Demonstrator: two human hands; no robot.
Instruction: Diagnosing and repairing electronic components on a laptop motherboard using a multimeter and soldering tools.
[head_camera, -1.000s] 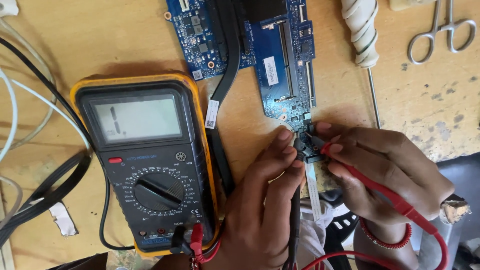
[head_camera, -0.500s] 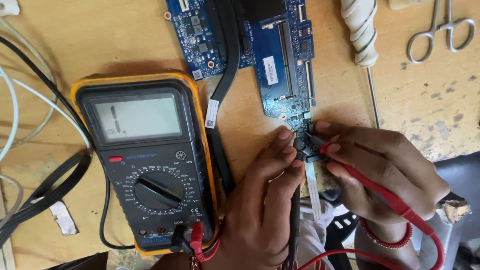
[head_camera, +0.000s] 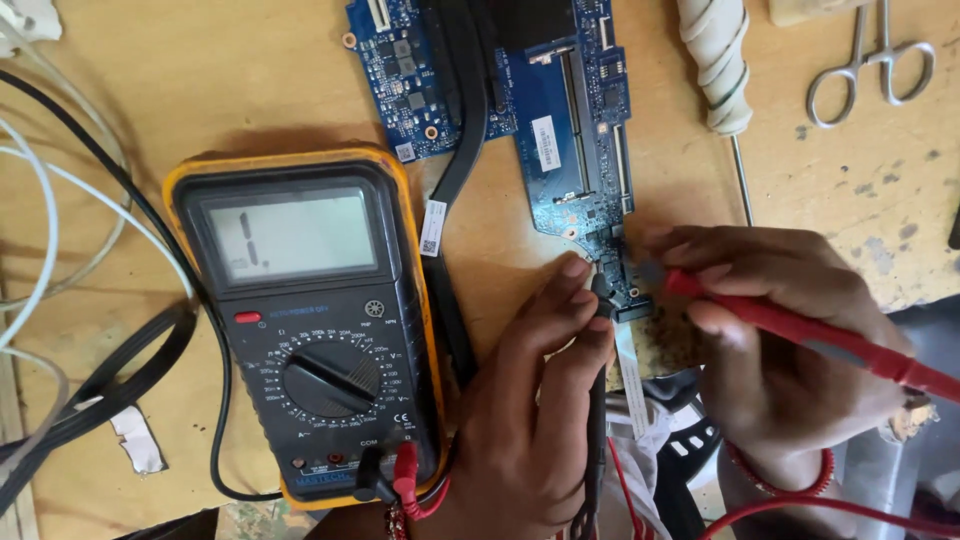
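Far left I see white and black cables (head_camera: 60, 330) trailing over the wooden bench (head_camera: 200, 80). Next, the yellow-cased multimeter (head_camera: 310, 320) lies flat, dial (head_camera: 328, 378) turned toward lower left, 2 leads plugged in at the bottom, 1 red, 1 black. Center: my left hand (head_camera: 530, 420) has fingers pinched shut round the black probe (head_camera: 598, 400), tip down on the lower end of the blue circuit board (head_camera: 570, 150). The board sits top center, a black heat pipe (head_camera: 465, 130) crossing it. Right hand (head_camera: 790, 350) has fingers curled tight on the red probe (head_camera: 800, 335), tip approx. at the same board corner, just beside the black tip; exact contact pt I can't tell, thumbs cover it. Upper right: a tape-wrapped screwdriver (head_camera: 720, 70), then steel forceps (head_camera: 870, 60).
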